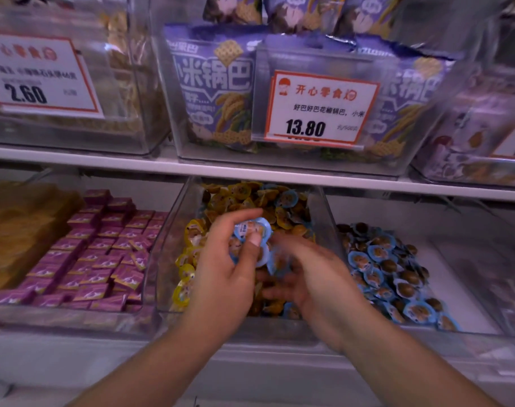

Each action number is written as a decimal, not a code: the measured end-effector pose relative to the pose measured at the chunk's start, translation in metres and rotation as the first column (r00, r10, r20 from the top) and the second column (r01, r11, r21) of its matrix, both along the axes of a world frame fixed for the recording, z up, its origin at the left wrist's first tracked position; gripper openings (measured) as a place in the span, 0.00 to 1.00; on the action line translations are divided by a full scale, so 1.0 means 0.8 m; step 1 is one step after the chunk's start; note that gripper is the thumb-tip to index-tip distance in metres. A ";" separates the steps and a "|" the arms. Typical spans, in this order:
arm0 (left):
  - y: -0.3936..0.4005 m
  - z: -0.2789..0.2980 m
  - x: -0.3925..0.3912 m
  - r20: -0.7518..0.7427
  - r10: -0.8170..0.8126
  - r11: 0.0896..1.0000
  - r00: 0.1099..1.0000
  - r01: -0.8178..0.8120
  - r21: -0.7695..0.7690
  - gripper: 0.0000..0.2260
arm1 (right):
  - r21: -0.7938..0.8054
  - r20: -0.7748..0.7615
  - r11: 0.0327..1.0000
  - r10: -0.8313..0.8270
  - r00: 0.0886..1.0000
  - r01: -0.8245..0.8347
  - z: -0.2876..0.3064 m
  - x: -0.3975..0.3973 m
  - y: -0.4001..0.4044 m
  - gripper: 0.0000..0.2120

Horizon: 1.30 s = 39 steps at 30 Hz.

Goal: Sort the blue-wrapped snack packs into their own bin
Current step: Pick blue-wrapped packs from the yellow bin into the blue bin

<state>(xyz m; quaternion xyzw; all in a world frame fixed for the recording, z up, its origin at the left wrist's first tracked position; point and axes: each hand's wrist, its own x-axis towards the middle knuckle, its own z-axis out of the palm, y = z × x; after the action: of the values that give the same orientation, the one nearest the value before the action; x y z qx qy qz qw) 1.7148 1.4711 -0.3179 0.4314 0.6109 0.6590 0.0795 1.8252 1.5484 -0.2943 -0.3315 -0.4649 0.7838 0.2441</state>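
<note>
Small round blue-rimmed snack packs, glossy plastic, are pinched in the left hand above a clear middle bin of yellow-rimmed packs. The blurred right hand reaches in, fingers loosely spread. The right bin holds blue-rimmed packs.

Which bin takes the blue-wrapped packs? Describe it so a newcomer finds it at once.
Start at the white shelf board under the 13.80 price tag. Below it, the middle bin holds mostly yellow packs, where the left hand grips blue packs. The bin on the right is the one: only its packs are all blue-rimmed, unlike the purple boxes far left.
</note>
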 end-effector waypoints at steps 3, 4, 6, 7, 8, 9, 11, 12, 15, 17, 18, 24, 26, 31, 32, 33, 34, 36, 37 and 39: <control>0.001 -0.001 0.017 -0.129 -0.054 0.998 0.990 0.050 -0.032 0.13 | -0.239 -0.221 0.944 0.174 0.960 -0.227 0.009 0.002 -0.012 0.20; 0.002 -0.001 0.022 -0.205 -0.062 0.997 0.977 0.051 -0.057 0.15 | -0.238 -0.244 0.945 0.167 0.955 -0.226 0.009 0.002 -0.014 0.20; 0.004 -0.002 0.030 -0.379 -0.053 0.989 0.924 -0.003 -0.146 0.21 | -0.175 -0.210 0.976 0.094 0.973 -0.133 0.009 0.005 -0.017 0.17; 0.005 -0.002 0.032 -0.453 -0.056 0.980 0.890 -0.038 -0.195 0.24 | -0.116 -0.172 0.991 0.044 0.984 -0.064 0.007 0.008 -0.017 0.15; 0.007 -0.002 0.035 -0.501 -0.077 0.968 0.862 -0.056 -0.245 0.28 | -0.057 -0.140 0.998 -0.001 0.990 -0.007 0.006 0.013 -0.015 0.12; 0.009 -0.001 0.036 -0.526 -0.118 0.955 0.842 -0.048 -0.291 0.31 | -0.001 -0.126 1.000 -0.029 0.992 0.029 0.005 0.019 -0.013 0.11; 0.013 0.002 0.033 -0.544 -0.230 0.937 0.807 0.034 -0.347 0.35 | 0.110 -0.130 0.992 -0.048 0.990 0.063 0.004 0.031 -0.007 0.09; 0.015 0.003 0.030 -0.552 -0.282 0.930 0.785 0.083 -0.357 0.36 | 0.169 -0.143 0.982 -0.056 0.988 0.080 0.006 0.037 -0.001 0.08; 0.021 0.005 0.015 -0.544 -0.365 0.913 0.756 0.176 -0.368 0.37 | 0.275 -0.190 0.939 -0.156 0.969 0.205 0.009 0.059 0.036 0.06; 0.027 0.003 0.000 -0.544 -0.336 0.916 0.769 0.132 -0.379 0.31 | 0.396 -0.120 0.864 -0.286 0.951 0.310 0.006 0.077 0.075 0.04; 0.031 0.001 -0.008 -0.569 -0.306 0.916 0.763 0.074 -0.394 0.28 | 0.519 -0.029 0.795 -0.351 0.936 0.314 0.001 0.088 0.096 0.02; 0.042 -0.021 -0.052 -0.686 -0.464 0.730 0.561 -0.197 -0.655 0.30 | 0.798 0.586 0.460 -0.446 0.677 -0.389 -0.030 0.120 0.155 0.22; 0.045 -0.027 -0.052 -0.666 -0.531 0.670 0.524 -0.223 -0.708 0.31 | 0.862 0.451 0.449 -0.469 0.760 -0.235 -0.028 0.107 0.144 0.20; 0.042 -0.015 -0.045 -0.770 -0.458 0.740 0.445 -0.289 -0.607 0.23 | 0.887 0.302 0.432 -0.274 0.913 -0.164 -0.031 0.057 0.085 0.23; 0.039 -0.011 -0.047 -0.796 -0.423 0.758 0.432 -0.312 -0.572 0.22 | 0.896 0.331 0.392 -0.272 0.903 -0.211 -0.037 0.053 0.078 0.24; 0.036 -0.006 -0.050 -0.805 -0.402 0.758 0.437 -0.333 -0.560 0.22 | 0.900 0.339 0.373 -0.278 0.898 -0.225 -0.041 0.052 0.075 0.25; 0.032 -0.002 -0.055 -0.799 -0.396 0.743 0.454 -0.353 -0.568 0.23 | 0.902 0.329 0.378 -0.288 0.899 -0.209 -0.044 0.052 0.074 0.25; 0.027 0.003 -0.067 -0.766 -0.406 0.696 0.498 -0.374 -0.613 0.25 | 0.894 0.295 0.420 -0.290 0.911 -0.156 -0.045 0.053 0.076 0.22; 0.027 0.005 -0.072 -0.756 -0.400 0.692 0.518 -0.370 -0.620 0.25 | 0.889 0.286 0.435 -0.286 0.915 -0.142 -0.046 0.053 0.077 0.21; 0.034 0.006 -0.072 -0.748 -0.299 0.770 0.592 -0.314 -0.556 0.18 | 0.881 0.281 0.455 -0.284 0.917 -0.129 -0.046 0.052 0.077 0.21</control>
<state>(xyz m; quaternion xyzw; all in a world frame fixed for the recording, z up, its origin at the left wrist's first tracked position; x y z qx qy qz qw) 1.6570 1.4981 -0.3132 0.6238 0.7656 0.1424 -0.0669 1.8666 1.6103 -0.3314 -0.3255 -0.8261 0.3313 0.3191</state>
